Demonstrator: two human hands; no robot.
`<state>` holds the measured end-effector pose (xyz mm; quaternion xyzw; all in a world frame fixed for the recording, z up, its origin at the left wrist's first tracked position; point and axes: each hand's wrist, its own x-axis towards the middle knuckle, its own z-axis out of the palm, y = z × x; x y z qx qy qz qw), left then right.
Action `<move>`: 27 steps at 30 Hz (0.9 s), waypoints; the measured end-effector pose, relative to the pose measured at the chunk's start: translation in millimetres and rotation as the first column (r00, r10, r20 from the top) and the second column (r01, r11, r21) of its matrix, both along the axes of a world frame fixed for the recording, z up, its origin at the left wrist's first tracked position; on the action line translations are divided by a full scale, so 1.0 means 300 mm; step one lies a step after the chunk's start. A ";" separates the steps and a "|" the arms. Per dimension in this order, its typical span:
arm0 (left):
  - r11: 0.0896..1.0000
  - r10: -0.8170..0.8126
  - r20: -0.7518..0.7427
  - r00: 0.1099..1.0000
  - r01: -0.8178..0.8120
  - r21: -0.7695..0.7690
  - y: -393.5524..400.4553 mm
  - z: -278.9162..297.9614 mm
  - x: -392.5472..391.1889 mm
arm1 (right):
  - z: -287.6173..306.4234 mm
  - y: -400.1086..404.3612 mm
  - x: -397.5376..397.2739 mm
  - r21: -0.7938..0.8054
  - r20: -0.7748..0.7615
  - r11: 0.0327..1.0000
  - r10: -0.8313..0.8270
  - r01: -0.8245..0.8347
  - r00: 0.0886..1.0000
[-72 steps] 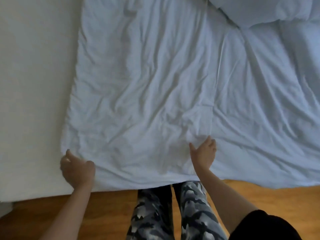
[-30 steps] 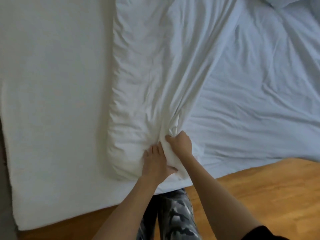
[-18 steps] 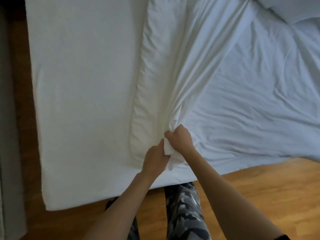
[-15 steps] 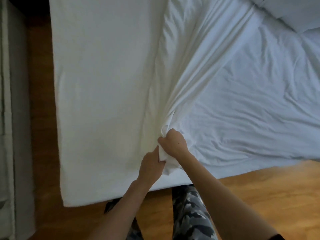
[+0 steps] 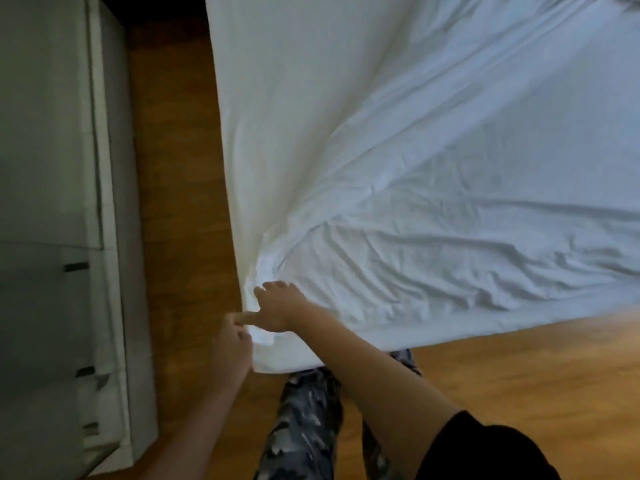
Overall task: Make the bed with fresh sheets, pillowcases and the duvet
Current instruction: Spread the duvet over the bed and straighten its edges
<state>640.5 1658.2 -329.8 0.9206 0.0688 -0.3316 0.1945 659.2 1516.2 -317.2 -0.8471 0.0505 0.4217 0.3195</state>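
Observation:
A white sheet (image 5: pixel 433 220) lies wrinkled over the white mattress (image 5: pixel 277 81), drawn tight in folds that fan out from the mattress's near left corner. My left hand (image 5: pixel 232 344) is at that corner, fingers pinched on the sheet's bunched corner, which hangs over the mattress edge. My right hand (image 5: pixel 277 306) lies on top of the sheet just above the corner, fingers spread and thumb pointing toward my left hand. The top left part of the mattress is bare.
A white drawer unit (image 5: pixel 52 202) stands to the left, with a narrow strip of wooden floor (image 5: pixel 173 168) between it and the bed. My legs in camouflage trousers (image 5: pixel 304 420) stand at the bed's near edge. More wooden floor lies at the lower right.
Both hands have dragged the bunched sheet corner left, from mid-bed to the mattress's near left corner. My right hand has opened and flattened on the sheet. The view has swung left.

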 end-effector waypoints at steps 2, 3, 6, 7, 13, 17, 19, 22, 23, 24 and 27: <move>0.995 -0.100 0.147 0.984 0.095 0.038 -0.014 -0.037 0.024 | -0.071 -0.014 -0.096 0.062 0.108 0.987 -0.156 0.150 0.982; 0.989 -0.150 0.209 0.966 0.144 0.043 -0.046 -0.058 0.031 | -0.115 -0.049 -0.154 0.056 0.152 0.967 -0.255 0.250 0.955; 0.946 -0.308 0.367 0.878 0.323 0.022 -0.196 -0.131 0.051 | -0.245 -0.241 -0.340 -0.117 0.371 0.868 -0.412 0.482 0.832; 0.924 -0.364 0.397 0.843 0.380 0.040 -0.251 -0.158 0.061 | -0.288 -0.316 -0.398 -0.205 0.459 0.832 -0.383 0.515 0.802; 0.972 -0.221 0.306 0.926 0.182 0.150 -0.398 -0.404 0.163 | -0.478 -0.713 -0.580 -0.536 0.451 0.764 -0.100 0.358 0.887; 0.986 -0.149 0.416 0.897 0.105 0.129 -0.409 -0.497 0.180 | -0.581 -0.786 -0.551 -0.572 0.397 0.769 -0.044 0.285 0.917; 0.985 -0.157 0.489 0.858 0.097 0.146 -0.403 -0.519 0.185 | -0.618 -0.791 -0.532 -0.581 0.455 0.762 0.011 0.287 0.891; 0.985 -0.166 0.518 0.839 0.118 0.125 -0.389 -0.538 0.203 | -0.650 -0.794 -0.503 -0.609 0.601 0.715 0.134 0.343 0.788; 0.985 -0.173 0.503 0.847 0.137 0.108 -0.386 -0.539 0.209 | -0.654 -0.792 -0.488 -0.612 0.614 0.709 0.146 0.351 0.776; 0.982 -0.187 0.485 0.854 0.163 0.093 -0.380 -0.534 0.214 | -0.648 -0.786 -0.469 -0.606 0.613 0.716 0.143 0.346 0.777; 0.964 -0.252 0.465 0.849 0.263 0.041 -0.333 -0.497 0.211 | -0.593 -0.772 -0.427 -0.576 0.530 0.763 0.076 0.292 0.845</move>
